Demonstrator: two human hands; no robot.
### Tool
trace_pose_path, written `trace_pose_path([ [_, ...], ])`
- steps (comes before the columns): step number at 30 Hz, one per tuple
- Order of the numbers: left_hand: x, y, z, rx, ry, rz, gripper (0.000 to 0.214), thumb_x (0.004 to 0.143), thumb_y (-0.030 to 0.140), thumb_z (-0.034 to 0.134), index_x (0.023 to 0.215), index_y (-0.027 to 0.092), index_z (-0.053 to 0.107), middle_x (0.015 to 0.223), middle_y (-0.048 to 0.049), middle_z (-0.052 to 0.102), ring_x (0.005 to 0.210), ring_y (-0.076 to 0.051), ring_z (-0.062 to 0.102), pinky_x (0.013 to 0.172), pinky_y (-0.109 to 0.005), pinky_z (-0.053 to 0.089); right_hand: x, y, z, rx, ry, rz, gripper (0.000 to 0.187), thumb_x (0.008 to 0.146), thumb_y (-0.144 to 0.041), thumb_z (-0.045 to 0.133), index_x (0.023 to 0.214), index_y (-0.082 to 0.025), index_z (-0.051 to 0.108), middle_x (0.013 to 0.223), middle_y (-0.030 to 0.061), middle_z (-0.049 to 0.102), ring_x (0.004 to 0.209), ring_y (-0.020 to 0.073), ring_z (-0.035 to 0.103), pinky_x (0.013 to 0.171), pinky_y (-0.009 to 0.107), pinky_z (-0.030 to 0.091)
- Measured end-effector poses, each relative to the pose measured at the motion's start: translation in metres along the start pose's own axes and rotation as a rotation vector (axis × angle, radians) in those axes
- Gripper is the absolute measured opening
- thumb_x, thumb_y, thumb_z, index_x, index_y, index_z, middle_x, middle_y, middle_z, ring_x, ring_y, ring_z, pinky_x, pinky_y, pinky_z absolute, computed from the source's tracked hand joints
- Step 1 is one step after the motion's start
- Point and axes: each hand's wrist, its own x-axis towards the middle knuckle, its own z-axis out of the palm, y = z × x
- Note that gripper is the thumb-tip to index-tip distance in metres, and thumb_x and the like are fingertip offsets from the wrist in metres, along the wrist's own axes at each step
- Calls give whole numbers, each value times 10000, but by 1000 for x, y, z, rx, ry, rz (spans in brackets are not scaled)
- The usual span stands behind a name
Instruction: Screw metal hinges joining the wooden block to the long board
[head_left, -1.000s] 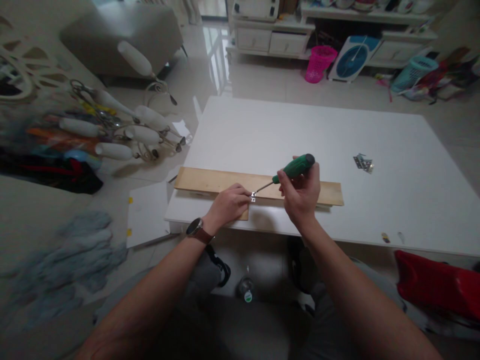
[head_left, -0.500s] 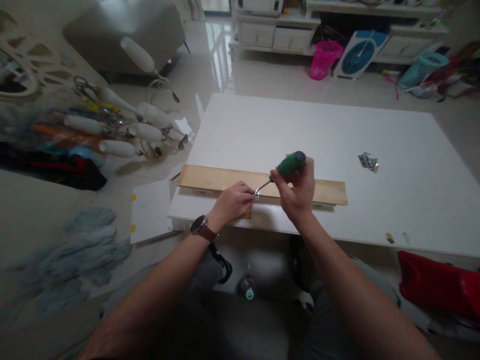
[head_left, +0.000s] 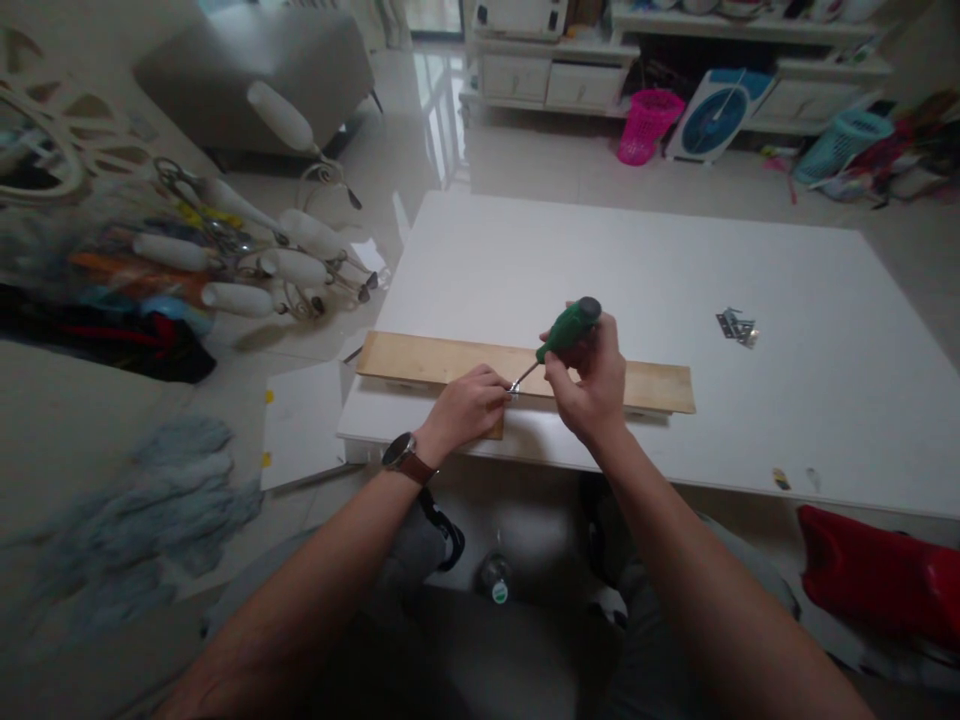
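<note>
A long wooden plank lies along the near side of the white tabletop. My right hand is wrapped round the green handle of a screwdriver. The shaft slants down to the left, its tip at a small shiny metal bracket on the plank's near edge. With closed fingertips my left hand pinches the bracket's left side against the wood. Under that hand, a short wooden piece juts toward me, mostly covered. Whether a screw sits at the tip is too small to tell.
A little pile of metal brackets lies on the tabletop at the right. Two small items, one a yellow and dark piece, are near its front edge. Below stands a plastic bottle; a red object is at lower right.
My right hand has turned slightly on the screwdriver, and the handle has tipped a little to the left. My left hand and the plank stay in place.
</note>
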Motion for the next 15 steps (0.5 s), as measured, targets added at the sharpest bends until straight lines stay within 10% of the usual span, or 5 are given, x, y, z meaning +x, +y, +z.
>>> trace_pose_path([
  [15,-1,-4,6,15,60,53,237,896,5,662,958,182,807,1060,-73,812,1043,-228,676,913,-358,603,1,9,5,-44,7,-63,400,939,-323,719,1268,-331,492,959,-11,668,717,157,646,556,293,501],
])
